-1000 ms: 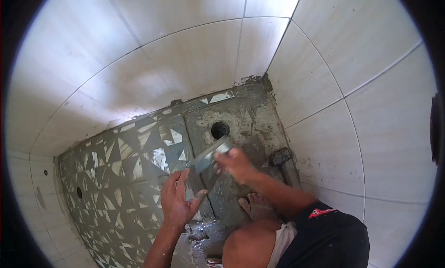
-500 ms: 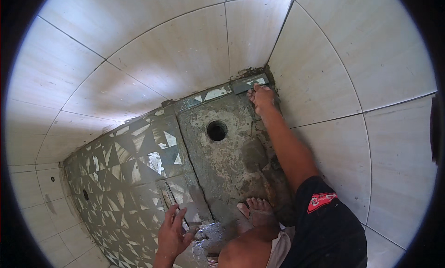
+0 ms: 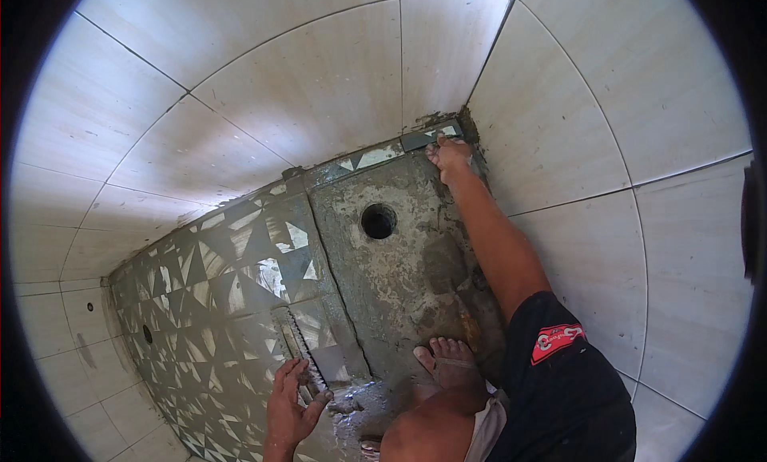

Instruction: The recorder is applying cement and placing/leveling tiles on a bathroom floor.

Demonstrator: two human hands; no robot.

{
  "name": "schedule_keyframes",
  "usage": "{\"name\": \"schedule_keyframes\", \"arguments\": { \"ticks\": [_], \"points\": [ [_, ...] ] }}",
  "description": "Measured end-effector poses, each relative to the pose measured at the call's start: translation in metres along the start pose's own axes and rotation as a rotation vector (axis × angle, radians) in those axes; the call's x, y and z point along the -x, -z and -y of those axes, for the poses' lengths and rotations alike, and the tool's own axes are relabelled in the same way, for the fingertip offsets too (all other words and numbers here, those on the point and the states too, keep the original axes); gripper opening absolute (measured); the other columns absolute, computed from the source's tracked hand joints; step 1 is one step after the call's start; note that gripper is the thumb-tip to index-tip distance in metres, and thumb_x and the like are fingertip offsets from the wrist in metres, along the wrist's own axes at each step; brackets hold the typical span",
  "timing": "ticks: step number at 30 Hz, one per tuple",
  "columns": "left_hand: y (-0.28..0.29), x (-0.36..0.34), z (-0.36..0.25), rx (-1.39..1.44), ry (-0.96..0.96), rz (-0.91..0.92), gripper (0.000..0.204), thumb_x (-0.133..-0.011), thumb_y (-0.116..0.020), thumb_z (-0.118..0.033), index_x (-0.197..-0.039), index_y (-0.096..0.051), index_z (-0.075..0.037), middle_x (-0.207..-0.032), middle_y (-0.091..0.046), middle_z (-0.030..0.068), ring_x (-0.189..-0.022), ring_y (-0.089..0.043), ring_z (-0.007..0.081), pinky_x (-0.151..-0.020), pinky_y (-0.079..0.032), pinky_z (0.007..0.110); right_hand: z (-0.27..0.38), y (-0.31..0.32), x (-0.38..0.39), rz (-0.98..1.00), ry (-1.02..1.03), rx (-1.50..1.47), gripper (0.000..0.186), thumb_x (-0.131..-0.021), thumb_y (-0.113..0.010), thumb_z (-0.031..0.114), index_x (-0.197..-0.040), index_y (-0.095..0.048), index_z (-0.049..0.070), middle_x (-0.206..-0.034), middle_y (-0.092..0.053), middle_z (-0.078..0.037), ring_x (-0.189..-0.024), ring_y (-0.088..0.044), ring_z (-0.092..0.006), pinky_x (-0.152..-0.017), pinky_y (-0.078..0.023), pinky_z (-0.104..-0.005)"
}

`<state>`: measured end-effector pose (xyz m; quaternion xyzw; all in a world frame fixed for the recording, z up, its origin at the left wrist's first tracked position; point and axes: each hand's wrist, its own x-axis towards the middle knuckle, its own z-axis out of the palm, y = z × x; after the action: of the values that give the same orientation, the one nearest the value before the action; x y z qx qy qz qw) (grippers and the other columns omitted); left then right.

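Note:
My right hand (image 3: 450,157) reaches to the far corner, its fingers curled at the near edge of a narrow, patterned tile strip (image 3: 417,140) lying along the foot of the wall. To its left, a patterned strip (image 3: 375,155) with white and grey triangles continues the row. Down at the lower left, my left hand (image 3: 292,406) hovers over or rests lightly on the near end of a long strip with a jagged, toothed edge (image 3: 297,334); its thumb and fingers are apart. I cannot tell whether the fingertips touch that strip.
A round drain hole (image 3: 379,221) opens in the rough, mortar-smeared floor. Triangle-patterned floor tiles (image 3: 232,302) cover the left side. A mortar-caked flat tool (image 3: 445,262) lies right of the drain. My bare foot (image 3: 449,362) stands nearby. Large cream tiles (image 3: 559,134) face the walls.
The narrow strip in the corner now shows slimmer beneath my right hand, which has shifted slightly. My left hand's thumb has spread further from the fingers. The whole view has moved a little.

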<state>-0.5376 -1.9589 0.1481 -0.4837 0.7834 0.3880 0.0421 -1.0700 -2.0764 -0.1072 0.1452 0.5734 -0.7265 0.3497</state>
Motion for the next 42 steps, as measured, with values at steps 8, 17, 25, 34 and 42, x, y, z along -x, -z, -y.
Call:
{"name": "schedule_keyframes", "arguments": {
  "ticks": [8, 17, 25, 34, 42],
  "points": [
    [0.002, -0.004, 0.004, 0.099, -0.017, 0.007, 0.065, -0.08, -0.084, -0.022, -0.136, -0.055, -0.003, -0.138, -0.053, 0.0208, -0.107, -0.065, 0.0329, -0.089, -0.057, 0.039, -0.007, 0.003, -0.007, -0.077, -0.01, 0.099, 0.024, -0.096, -0.07, 0.013, -0.099, -0.049, 0.004, -0.082, -0.064, -0.011, -0.06, -0.065, -0.0223, -0.052, -0.056, -0.034],
    [0.008, -0.007, -0.001, 0.149, 0.114, 0.069, 0.066, -0.08, -0.084, -0.021, -0.136, -0.055, -0.001, -0.127, -0.058, 0.0173, -0.099, -0.066, 0.0291, -0.085, -0.056, 0.037, 0.004, 0.001, 0.016, -0.046, 0.144, 0.226, 0.024, -0.095, -0.069, 0.003, -0.098, -0.045, 0.0, -0.09, -0.062, -0.016, -0.057, -0.061, -0.0258, -0.042, -0.052, -0.0365],
    [-0.003, -0.008, 0.012, 0.097, 0.062, 0.078, 0.066, -0.079, -0.085, -0.023, -0.135, -0.056, -0.003, -0.113, -0.062, 0.0137, -0.086, -0.063, 0.0244, -0.08, -0.054, 0.036, 0.019, 0.007, 0.022, -0.096, 0.2, 0.502, 0.03, -0.09, -0.078, 0.013, -0.091, -0.054, -0.005, -0.081, -0.063, -0.013, -0.059, -0.064, -0.0225, -0.041, -0.053, -0.0351],
    [0.004, -0.003, 0.007, 0.105, 0.062, 0.078, 0.065, -0.08, -0.085, -0.027, -0.133, -0.058, -0.002, -0.103, -0.063, 0.014, -0.082, -0.064, 0.0245, -0.075, -0.053, 0.037, 0.003, 0.014, 0.05, -0.03, 0.705, 1.169, 0.022, -0.098, -0.063, 0.022, -0.097, -0.065, -0.001, -0.087, -0.064, -0.014, -0.079, -0.067, -0.0342, -0.069, -0.055, -0.0504],
    [0.004, -0.002, 0.009, 0.048, 0.02, 0.101, 0.064, -0.079, -0.085, -0.024, -0.133, -0.058, -0.001, -0.108, -0.065, 0.0144, -0.082, -0.066, 0.0237, -0.075, -0.054, 0.036, -0.011, 0.007, 0.06, 0.182, 1.395, 1.627, 0.032, -0.086, -0.064, 0.019, -0.117, -0.072, 0.015, -0.113, -0.06, -0.013, -0.111, -0.055, -0.0313, -0.093, -0.046, -0.0451]
  ]
}}
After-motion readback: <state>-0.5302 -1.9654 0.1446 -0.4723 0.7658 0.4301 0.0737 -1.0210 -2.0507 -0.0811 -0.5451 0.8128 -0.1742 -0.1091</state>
